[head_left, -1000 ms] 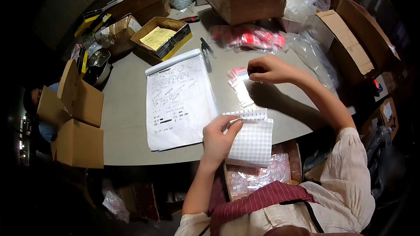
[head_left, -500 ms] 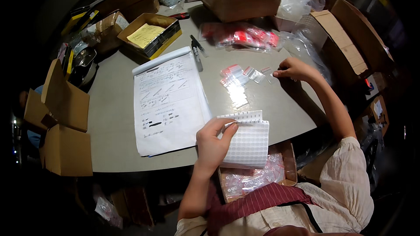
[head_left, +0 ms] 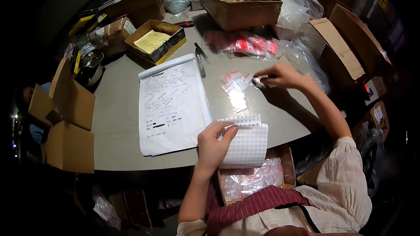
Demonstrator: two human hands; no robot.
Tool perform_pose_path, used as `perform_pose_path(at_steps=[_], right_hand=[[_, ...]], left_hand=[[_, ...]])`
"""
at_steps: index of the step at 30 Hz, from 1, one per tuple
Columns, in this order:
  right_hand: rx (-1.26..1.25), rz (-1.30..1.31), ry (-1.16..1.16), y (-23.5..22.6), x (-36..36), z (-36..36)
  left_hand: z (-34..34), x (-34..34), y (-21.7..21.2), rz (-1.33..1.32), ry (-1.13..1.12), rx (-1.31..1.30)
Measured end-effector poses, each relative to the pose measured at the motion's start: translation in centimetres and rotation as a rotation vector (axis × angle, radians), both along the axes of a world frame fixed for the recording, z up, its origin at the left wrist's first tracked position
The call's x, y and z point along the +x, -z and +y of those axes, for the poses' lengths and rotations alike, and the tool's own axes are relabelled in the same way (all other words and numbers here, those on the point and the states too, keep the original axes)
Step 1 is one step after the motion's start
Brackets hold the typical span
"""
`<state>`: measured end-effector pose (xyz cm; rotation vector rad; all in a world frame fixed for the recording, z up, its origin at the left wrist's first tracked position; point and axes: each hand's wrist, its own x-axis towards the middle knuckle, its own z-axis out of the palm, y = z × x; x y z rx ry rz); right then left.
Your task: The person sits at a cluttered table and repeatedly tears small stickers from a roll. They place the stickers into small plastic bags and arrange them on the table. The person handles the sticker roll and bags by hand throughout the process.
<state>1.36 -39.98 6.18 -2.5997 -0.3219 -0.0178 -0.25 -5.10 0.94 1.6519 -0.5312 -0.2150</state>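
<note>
1. Pinching the folded sticker sheet [head_left: 246,147], which is white with rows of pale round labels, the left hand [head_left: 212,145] is closed on its upper left part, thumb against fingers.
2. The sheet is held over the near edge of the grey table [head_left: 118,126], above an open carton [head_left: 287,166] of small clear packets [head_left: 251,181] at the person's lap.
3. The right hand [head_left: 285,75] is well apart from the left, farther up the table, its fingertips drawn in at the right side of some spread zip bags [head_left: 236,89] with red tops; whether it grips one, I cannot tell.
4. Left of those bags lies a handwritten notepad [head_left: 173,109], with two pens [head_left: 200,61] just beside its upper right edge.
5. Farther back rests a pile of red-and-clear packets [head_left: 245,44], and behind it stands a large brown box [head_left: 240,15].
6. To the left, a black-and-yellow box [head_left: 171,49] holds a yellow paper [head_left: 152,40]; nearer, a cardboard box [head_left: 72,142] stands with its flaps open.
</note>
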Motion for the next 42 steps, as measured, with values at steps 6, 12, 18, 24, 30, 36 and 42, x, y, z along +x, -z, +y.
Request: perform_pose_path(at_steps=[6, 12, 18, 24, 30, 36, 42], right_hand=[[-0.535, 0.163, 0.297, -0.6, -3.4, 2.7], [-0.434, 0.174, 0.199, -1.9, -6.5, -0.1], [0.254, 0.297, 0.348, -3.4, -3.8, -3.0], [0.318, 0.347, 0.349, -1.6, -2.5, -1.7], [-0.22, -0.021, 0.237, 2.1, -3.0, -2.8], [-0.161, 0.576, 0.478, -1.1, -5.8, -6.1], [-0.139, 0.466, 0.424, -2.4, -8.0, -5.2]], left_hand=[[0.1, -0.3, -0.4, -0.038, 0.0, 0.019], [0.1, -0.8, -0.6, -0.043, 0.02, 0.013], [0.1, -0.7, -0.2, 0.031, 0.009, -0.045], [0.3, -0.7, -0.3, 0.052, -0.024, -0.034], [0.4, -0.9, -0.3, 0.041, -0.028, -0.051], [0.0, -0.9, -0.1, 0.085, -0.037, -0.132], [0.0, -0.7, 0.6, 0.113, -0.031, -0.14]])
